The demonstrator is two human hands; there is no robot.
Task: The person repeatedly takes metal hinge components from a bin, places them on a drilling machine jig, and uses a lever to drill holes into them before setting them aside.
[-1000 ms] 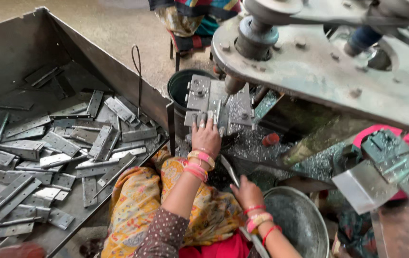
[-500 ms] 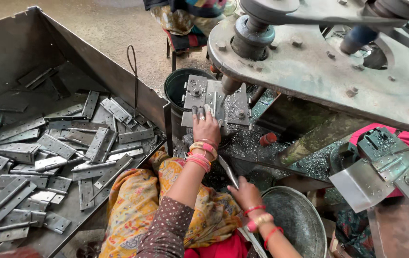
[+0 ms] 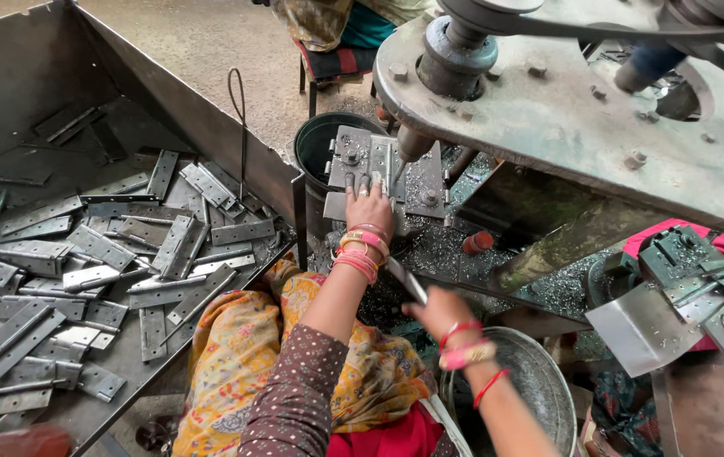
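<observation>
Raised since before, right hand [image 3: 440, 311] grips a metal strip [image 3: 406, 279]; left hand [image 3: 369, 207] presses flat, fingers spread, on the jig [image 3: 353, 161].

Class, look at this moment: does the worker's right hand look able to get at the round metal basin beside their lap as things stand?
Probably yes. The right hand hovers just above the metal basin with nothing between them, though it appears to grip a flat metal strip, so it is not free. The left hand rests up on the jig.

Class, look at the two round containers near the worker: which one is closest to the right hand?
The shiny metal bowl beside the right hand. The dark bucket stands farther off, behind the drill fixture.
</observation>
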